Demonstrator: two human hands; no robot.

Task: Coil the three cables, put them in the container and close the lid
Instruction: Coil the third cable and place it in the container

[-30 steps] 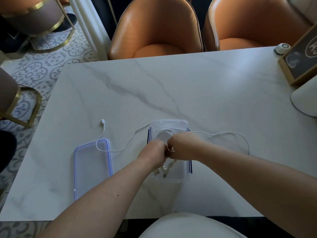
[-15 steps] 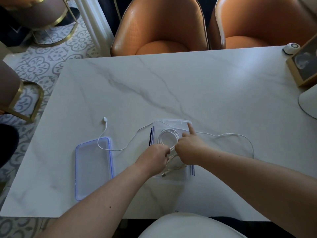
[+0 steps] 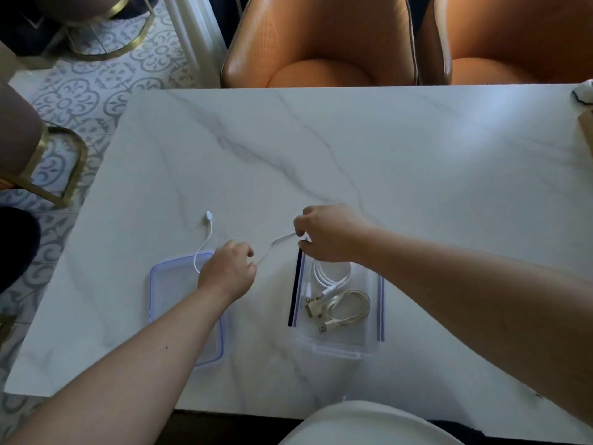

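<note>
A clear plastic container (image 3: 369,343) sits on the marble table near the front edge. Inside it lie a coiled white cable (image 3: 332,273) and a coiled beige cable (image 3: 349,308). A third white cable (image 3: 208,234) runs loose on the table, its plug end at the far left. My left hand (image 3: 229,271) pinches this cable to the left of the container. My right hand (image 3: 329,234) pinches the same cable above the container's far left corner. The stretch between my hands is taut. The blue-rimmed lid (image 3: 175,284) lies flat to the left, partly under my left forearm.
Two orange chairs (image 3: 321,43) stand at the table's far side. A small white object (image 3: 582,93) and a wooden frame corner sit at the far right edge. A white rounded seat (image 3: 362,425) shows below the front edge. Gold-framed stools stand on the tiled floor at the left.
Both hands left the container, where they were placing the beige coil. The left hand moved left and the right hand moved up, and both now grip the third white cable.
</note>
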